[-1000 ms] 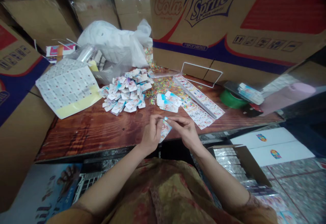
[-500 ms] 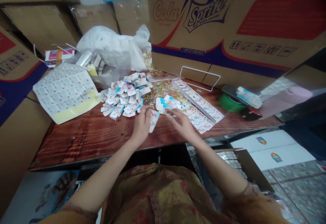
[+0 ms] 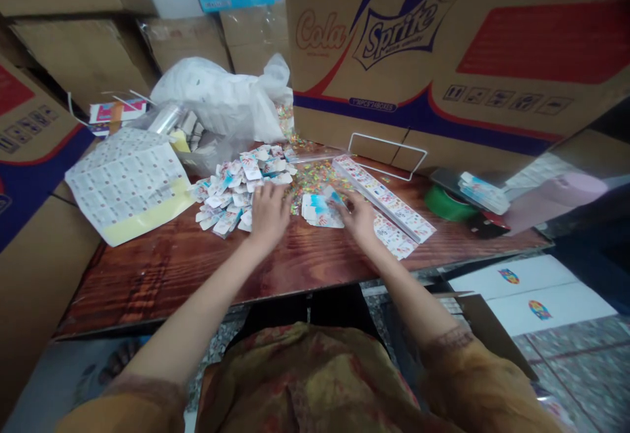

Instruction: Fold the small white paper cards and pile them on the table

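Observation:
A heap of small white and light-blue folded cartons [image 3: 229,190] lies on the wooden table. Over its right edge rests my left hand [image 3: 270,216], back up and fingers stretched onto the cartons; I see nothing held in it. To the right, my right hand [image 3: 359,220] pinches a small carton [image 3: 333,197] by its lower end, tilted above the table. Just beneath and to its left, a short row of the same cartons [image 3: 317,212] lies flat, overlapping. Printed sticker sheets [image 3: 394,213] lie right beside my right hand.
Colourful tiny bits [image 3: 319,174] are scattered behind the row. A large cardboard box [image 3: 423,118] and a white wire stand [image 3: 388,151] border the back. A sticker sheet [image 3: 128,184] and a white plastic bag [image 3: 216,92] sit left; a green tape roll [image 3: 445,203] and pink bottle [image 3: 556,200] right.
The carton that was at my left hand is gone from there, and my left hand has moved up onto the heap. My right hand now pinches a carton above the row.

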### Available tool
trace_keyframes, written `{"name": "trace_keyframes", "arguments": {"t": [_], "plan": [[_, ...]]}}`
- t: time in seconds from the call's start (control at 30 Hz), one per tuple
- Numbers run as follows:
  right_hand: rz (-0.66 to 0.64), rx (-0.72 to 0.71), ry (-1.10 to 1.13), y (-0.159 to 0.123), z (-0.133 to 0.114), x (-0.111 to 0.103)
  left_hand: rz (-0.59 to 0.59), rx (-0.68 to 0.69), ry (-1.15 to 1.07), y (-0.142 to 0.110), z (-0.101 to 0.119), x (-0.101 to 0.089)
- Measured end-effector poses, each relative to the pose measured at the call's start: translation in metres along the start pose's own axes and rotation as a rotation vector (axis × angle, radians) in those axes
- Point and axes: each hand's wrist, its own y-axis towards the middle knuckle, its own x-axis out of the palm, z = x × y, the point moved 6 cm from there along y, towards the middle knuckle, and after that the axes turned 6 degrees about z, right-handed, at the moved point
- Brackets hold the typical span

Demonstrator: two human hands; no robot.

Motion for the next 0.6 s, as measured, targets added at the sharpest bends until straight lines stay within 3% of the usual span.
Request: {"name": "trace_keyframes", "arguments": {"t": [0.1,0.2,0.3,0.43,0.6], "plan": [[-0.001,0.205,0.464,-0.018,-0.010,0.001,-0.203,-0.157,-0.353,-0.043,0.017,0.029],[-0.081,0.240,0.608,-0.041,-0.034,0.002,-0.336,-0.287,-0.685,-0.071,0.027,0.048],[0.005,0.030,0.362,-0.054,-0.061,-0.014,-0.350,-0.297,-0.745,-0.080,0.030,0.046],[0.095,-0.306,-0.027,-0.060,-0.087,-0.029,-0.459,-0.155,-0.665,-0.083,0.037,0.033],[-0.020,-0.460,-0.010,-0.057,-0.096,-0.028,-0.489,-0.065,-0.532,-0.083,0.040,0.020]]}}
